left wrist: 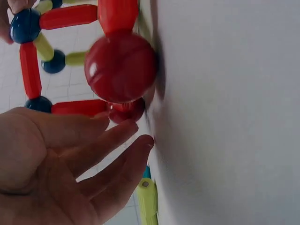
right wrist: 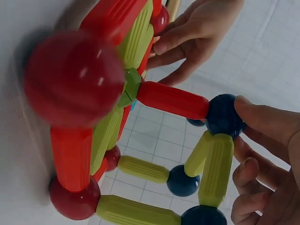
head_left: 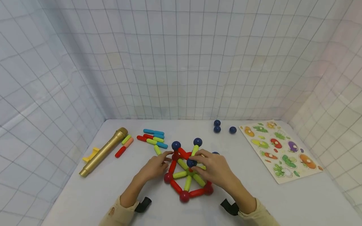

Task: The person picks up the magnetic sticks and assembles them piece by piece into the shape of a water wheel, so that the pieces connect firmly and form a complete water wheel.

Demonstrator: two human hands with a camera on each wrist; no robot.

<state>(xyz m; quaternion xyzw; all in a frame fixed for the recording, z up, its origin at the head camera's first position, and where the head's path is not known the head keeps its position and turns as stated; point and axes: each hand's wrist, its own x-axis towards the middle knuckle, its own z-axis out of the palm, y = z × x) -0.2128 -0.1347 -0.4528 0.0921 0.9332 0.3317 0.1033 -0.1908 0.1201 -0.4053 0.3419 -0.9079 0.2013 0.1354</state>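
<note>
A magnetic stick-and-ball construction stands on the table; its base is a ring of red sticks and red balls, with lime sticks meeting at a green hub. My right hand pinches the blue ball between thumb and fingers; this ball tops a red stick rising from the hub, and lime sticks join it to other raised blue balls. At the construction's left side, my left hand has loosely extended fingers beside a red ball; contact is unclear.
Loose coloured sticks lie back left, near a gold microphone and a yellow piece. Several blue balls, three loose ones among them, are towards the back. A vegetable picture sheet lies right. Gridded cloth walls enclose the table.
</note>
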